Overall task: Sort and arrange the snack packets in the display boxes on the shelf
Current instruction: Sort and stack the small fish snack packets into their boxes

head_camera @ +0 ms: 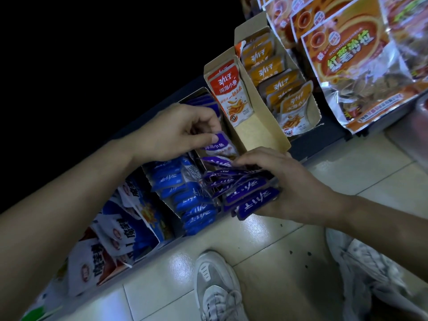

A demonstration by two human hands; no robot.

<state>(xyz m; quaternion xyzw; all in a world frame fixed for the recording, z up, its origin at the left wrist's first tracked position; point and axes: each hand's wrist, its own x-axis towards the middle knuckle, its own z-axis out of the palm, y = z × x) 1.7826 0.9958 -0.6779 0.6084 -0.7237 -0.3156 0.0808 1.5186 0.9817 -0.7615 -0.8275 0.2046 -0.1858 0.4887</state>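
Note:
My left hand (178,133) pinches one purple snack packet (220,147) over the purple packets' display box (199,96). My right hand (287,181) grips a stack of several purple packets (247,195) at the front of that box, out past the shelf edge. To the right stands a cardboard box with one red packet (229,93) upright at its back. Further right, a box holds several orange packets (278,89). To the left, a box holds blue packets (185,193).
Large orange snack bags (361,66) hang at the upper right. White, blue and red bags (111,239) lie on the shelf at the lower left. Below is a tiled floor (347,172) with my grey shoe (215,286) and a trouser leg.

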